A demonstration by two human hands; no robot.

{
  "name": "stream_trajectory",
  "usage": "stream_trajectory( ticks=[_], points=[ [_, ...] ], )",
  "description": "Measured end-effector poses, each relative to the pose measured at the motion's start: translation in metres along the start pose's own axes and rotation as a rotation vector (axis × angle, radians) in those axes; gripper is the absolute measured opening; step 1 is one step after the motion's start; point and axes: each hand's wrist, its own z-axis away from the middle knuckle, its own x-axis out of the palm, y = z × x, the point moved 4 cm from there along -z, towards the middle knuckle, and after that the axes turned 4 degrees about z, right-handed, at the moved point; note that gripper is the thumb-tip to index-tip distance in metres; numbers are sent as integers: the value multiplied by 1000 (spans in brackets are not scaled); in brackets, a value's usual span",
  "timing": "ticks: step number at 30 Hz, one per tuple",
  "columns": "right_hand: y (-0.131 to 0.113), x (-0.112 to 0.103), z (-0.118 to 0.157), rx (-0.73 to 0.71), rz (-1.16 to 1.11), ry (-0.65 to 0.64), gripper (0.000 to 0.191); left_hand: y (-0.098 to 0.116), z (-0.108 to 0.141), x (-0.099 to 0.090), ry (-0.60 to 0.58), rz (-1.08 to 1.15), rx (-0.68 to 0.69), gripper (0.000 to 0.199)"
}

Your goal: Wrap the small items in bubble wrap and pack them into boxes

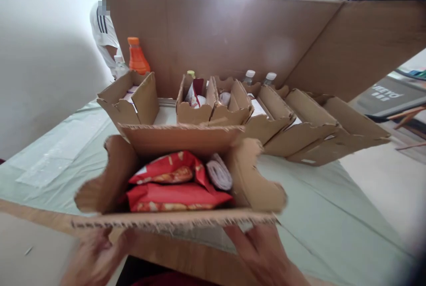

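Note:
A cut-down cardboard box [256, 175] with wavy side edges is in front of me, its open top turned toward my view. Two red snack packets [179, 195] lie inside, beside a small rolled greyish cloth [218, 172]. My left hand [100, 252] grips the near wall of the box from below at the left. At the right of that same wall, my right hand [261, 250] holds on too. The fingertips of both hands are partly hidden by the cardboard, and the left hand is somewhat blurred.
Similar cardboard boxes [229, 110] stand in a row behind, several holding packets or other goods. An orange bottle [138, 57] and clear bottles are behind them. A tall cardboard panel [226, 37] rises at the back. Pale green cloth [319, 197] covers the table; a person [103, 33] is at far left.

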Motion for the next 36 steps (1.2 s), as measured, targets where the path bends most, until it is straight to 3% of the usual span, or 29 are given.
stream_trajectory(
  ticks=[1,3,6,8,10,12,14,16,19,21,23,25,28,30,33,36],
  points=[
    [-10,8,-15,-19,-26,-4,30,9,-9,-10,59,3,5,23],
    [-22,16,-51,-33,-106,4,34,36,-39,-10,81,91,79,43],
    [-16,6,-80,-1,-127,65,38,65,-78,19,33,190,207,52],
    [-2,-10,-70,59,-21,102,39,67,-81,43,-32,209,265,48],
    [14,-22,-40,115,104,135,39,52,-68,61,-118,217,224,41],
    [26,-19,-4,128,185,153,38,29,-52,65,-180,252,137,34],
    [28,3,25,71,201,83,34,8,-49,51,-193,312,73,34],
    [22,32,41,-24,164,38,35,-6,-64,25,-163,355,57,42],
    [9,61,38,-174,34,1,38,-14,-103,-10,-51,328,97,62],
    [10,67,23,-174,-56,-50,37,-19,-113,-19,78,272,124,72],
    [19,68,4,-66,-127,-90,43,-29,-102,-9,192,239,108,76],
    [31,73,-14,52,-207,-156,52,-40,-76,14,219,255,76,78],
    [38,97,-30,115,-390,-353,38,-48,-40,53,97,260,87,84],
    [39,112,-32,144,-484,-416,25,-43,-34,68,25,226,132,90],
    [43,120,-30,188,-446,-326,26,-30,-50,73,-124,167,216,102],
    [42,116,-25,150,-315,-182,30,-26,-66,72,-298,128,271,127]
  ],
)
